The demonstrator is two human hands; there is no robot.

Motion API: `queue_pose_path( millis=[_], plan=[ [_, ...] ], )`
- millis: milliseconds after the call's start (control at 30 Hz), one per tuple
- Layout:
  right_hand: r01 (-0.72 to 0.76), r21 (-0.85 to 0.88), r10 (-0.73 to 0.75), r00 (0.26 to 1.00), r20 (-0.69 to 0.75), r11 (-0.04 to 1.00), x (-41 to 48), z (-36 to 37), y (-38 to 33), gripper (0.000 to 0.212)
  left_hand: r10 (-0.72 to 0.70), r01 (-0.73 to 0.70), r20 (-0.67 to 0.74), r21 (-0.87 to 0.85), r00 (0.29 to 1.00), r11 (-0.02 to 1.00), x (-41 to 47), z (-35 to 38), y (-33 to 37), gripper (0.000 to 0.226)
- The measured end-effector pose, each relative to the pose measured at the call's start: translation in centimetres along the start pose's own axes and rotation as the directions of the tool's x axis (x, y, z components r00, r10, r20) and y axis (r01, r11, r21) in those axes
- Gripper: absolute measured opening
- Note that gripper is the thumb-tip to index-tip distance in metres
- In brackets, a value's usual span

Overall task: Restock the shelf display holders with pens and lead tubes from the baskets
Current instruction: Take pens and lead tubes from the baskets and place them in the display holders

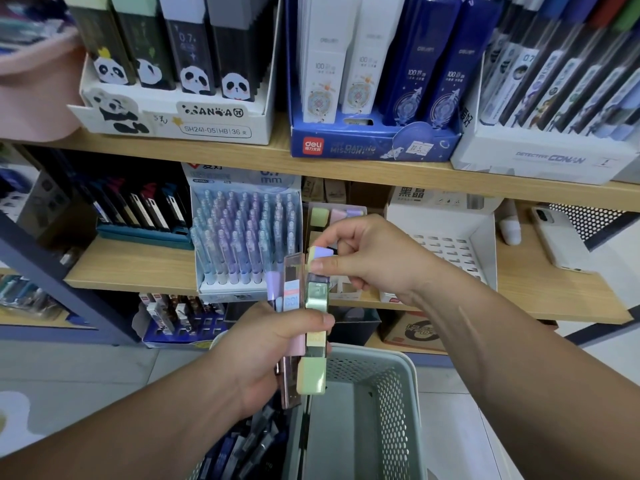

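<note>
1. A person faces stationery shelves and looks down on a pale green mesh basket (394, 410). Every place below is given from that basket.
2. Just above the basket's left rim, the left hand (263, 355) is clamped around a small upright bundle of lead tubes (316, 299). Their caps are pastel green, pink and lavender.
3. Higher above the basket, the right hand (370, 261) pinches the lavender-capped top of one tube in that bundle. The two hands are close together, joined by the bundle.
4. The task looks roughly midway. Up behind the basket, on the middle shelf (138, 265), a small pastel holder (334, 216) shows a few pastel caps. Some tubes therefore seem to be placed already, but the bundle in hand is not yet shelved.
5. Up and to the right of the basket, a white holder (446, 247) shows rows of open slots and probably awaits filling. Up and to the left, a pen box (242, 237) looks well stocked with lavender and blue pens.
6. Left of the basket lie dark packs (249, 441), likely more stock to shelve.
7. The right hand hides most of the pastel holder. The frame edge and the left forearm cut off whatever contains the dark packs. The tube labels are too blurred to read.
</note>
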State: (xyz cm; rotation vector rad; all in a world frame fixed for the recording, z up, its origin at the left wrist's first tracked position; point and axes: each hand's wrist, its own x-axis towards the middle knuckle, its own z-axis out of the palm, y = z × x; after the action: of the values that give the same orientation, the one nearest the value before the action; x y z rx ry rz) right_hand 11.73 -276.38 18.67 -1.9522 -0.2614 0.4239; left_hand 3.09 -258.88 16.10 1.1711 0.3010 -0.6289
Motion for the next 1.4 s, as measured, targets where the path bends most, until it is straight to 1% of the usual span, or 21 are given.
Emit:
queue_pose_path(
  millis=[100,167,267,367,433,500,600,667,767,800,833,867,900,933,967,1000,1067,1167,1267,1333,1400],
  plan=[
    [-0.037,0.093,0.038,0.999,-0.007,0.995,0.0,-0.1,0.1,0.017,-0.014,0.014,-0.017,0.003,1.0,1.0,0.0,0.0,0.0,0.022],
    [-0.055,0.194,0.066,0.997,-0.049,0.979,-0.1,0.0,-0.1,0.018,-0.017,0.017,-0.029,-0.004,0.999,1.0,0.1,-0.1,0.1,0.022],
    [-0.082,0.399,0.143,0.982,-0.124,0.913,0.1,-0.3,-0.4,0.02,-0.015,0.015,-0.035,-0.013,0.999,1.0,0.2,-0.2,0.1,0.018],
    [-0.087,0.556,0.179,0.977,-0.112,0.826,-0.1,-2.1,-0.8,0.011,-0.024,0.024,-0.048,-0.001,0.999,1.0,0.1,-0.1,-0.1,0.027],
    [-0.093,0.59,0.204,0.971,-0.124,0.802,-0.5,-3.6,-1.1,0.007,-0.022,0.021,-0.058,-0.011,0.998,1.0,0.0,-0.1,-0.1,0.019],
    [-0.105,0.563,0.229,0.961,-0.154,0.82,-0.7,-4.7,-1.1,0.012,-0.014,0.013,-0.069,-0.018,0.998,1.0,0.0,-0.1,-0.1,0.015],
    [-0.126,0.498,0.248,0.95,-0.187,0.858,-0.8,-5.5,-1.1,0.013,-0.012,0.01,-0.093,-0.023,0.996,1.0,0.0,-0.2,0.0,0.021],
    [-0.138,0.431,0.266,0.931,-0.251,0.892,-0.6,-5.7,-0.8,0.014,-0.016,0.013,-0.103,-0.029,0.995,0.999,0.0,-0.2,0.1,0.025],
    [-0.153,0.239,0.239,0.889,-0.391,0.959,-0.2,-5.8,-0.1,0.012,-0.022,0.018,-0.111,-0.034,0.994,0.999,0.0,-0.3,0.1,0.03],
    [-0.162,0.169,0.22,0.884,-0.413,0.972,-0.1,-5.9,0.0,0.01,-0.022,0.018,-0.116,-0.036,0.993,0.999,0.0,-0.3,0.1,0.031],
    [-0.184,0.064,0.194,0.887,-0.419,0.981,-0.1,-5.9,0.0,0.01,-0.023,0.018,-0.122,-0.039,0.992,0.999,0.0,-0.3,0.1,0.03],
    [-0.226,-0.109,0.162,0.894,-0.418,0.968,-0.1,-6.0,0.1,0.013,-0.023,0.018,-0.127,-0.041,0.992,0.999,0.0,-0.3,0.1,0.03],
    [-0.272,-0.32,0.125,0.903,-0.412,0.907,0.0,-6.1,0.1,0.019,-0.021,0.016,-0.132,-0.04,0.991,0.999,0.0,-0.4,0.1,0.03],
    [-0.303,-0.504,0.09,0.911,-0.402,0.809,0.1,-6.1,0.0,0.023,-0.018,0.013,-0.136,-0.036,0.991,0.999,0.0,-0.4,0.1,0.029],
    [-0.312,-0.616,0.057,0.916,-0.398,0.724,0.2,-6.1,0.0,0.024,-0.015,0.01,-0.14,-0.034,0.99,0.999,0.0,-0.4,0.1,0.03],
    [-0.308,-0.671,0.024,0.918,-0.396,0.675,0.3,-6.1,0.0,0.022,-0.013,0.008,-0.142,-0.033,0.99,0.999,0.1,-0.4,0.1,0.03],
    [-0.265,-0.717,-0.062,0.917,-0.395,0.645,0.4,-5.8,0.2,0.021,-0.01,0.007,-0.142,-0.028,0.99,1.0,0.1,-0.5,0.1,0.03],
    [-0.172,-0.739,-0.21,0.895,-0.393,0.651,0.5,-5.5,0.5,0.015,-0.009,0.005,-0.135,-0.024,0.991,1.0,0.0,-0.7,0.1,0.029],
    [-0.132,-0.799,-0.331,0.862,-0.385,0.587,0.8,-5.3,0.8,0.016,-0.009,0.005,-0.137,-0.024,0.99,1.0,0.0,-0.9,0.1,0.028],
    [-0.119,-0.828,-0.373,0.851,-0.369,0.548,1.1,-5.1,1.0,0.015,-0.007,0.004,-0.139,-0.024,0.99,1.0,0.1,-1.1,0.1,0.029],
    [-0.104,-0.869,-0.374,0.873,-0.313,0.484,1.4,-4.8,1.2,0.015,-0.004,0.001,-0.137,-0.021,0.991,1.0,0.1,-1.1,0.0,0.03]
  ],
)
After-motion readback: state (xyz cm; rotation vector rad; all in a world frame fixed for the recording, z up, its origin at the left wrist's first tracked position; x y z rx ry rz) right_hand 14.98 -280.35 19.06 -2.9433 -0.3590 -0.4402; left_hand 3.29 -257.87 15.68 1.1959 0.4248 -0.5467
